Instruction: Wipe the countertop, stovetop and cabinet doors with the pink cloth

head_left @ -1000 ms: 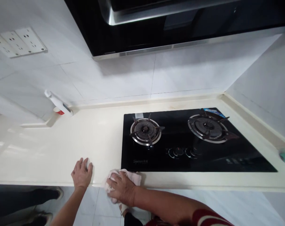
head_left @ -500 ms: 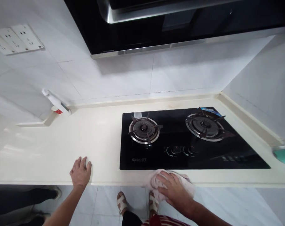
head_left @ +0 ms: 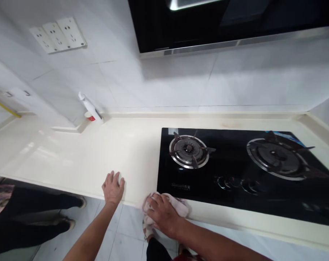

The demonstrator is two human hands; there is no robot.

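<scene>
Bare forearms (head_left: 95, 228); black trousers (head_left: 157, 250); pale strappy sandal (head_left: 148, 232); sliver of dark-red clothing (head_left: 188, 258).

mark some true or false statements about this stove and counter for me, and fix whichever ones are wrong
1. The right hand holds a cloth at the front edge of the counter. True.
2. Both hands are on the cloth. False: the left hand rests on the counter, apart from the cloth.
3. The black cooktop has two burners. True.
4. The cloth lies across one of the burners. False: it is near the cooktop's front left corner.
5. A row of socket panels is on the wall. True.
</scene>
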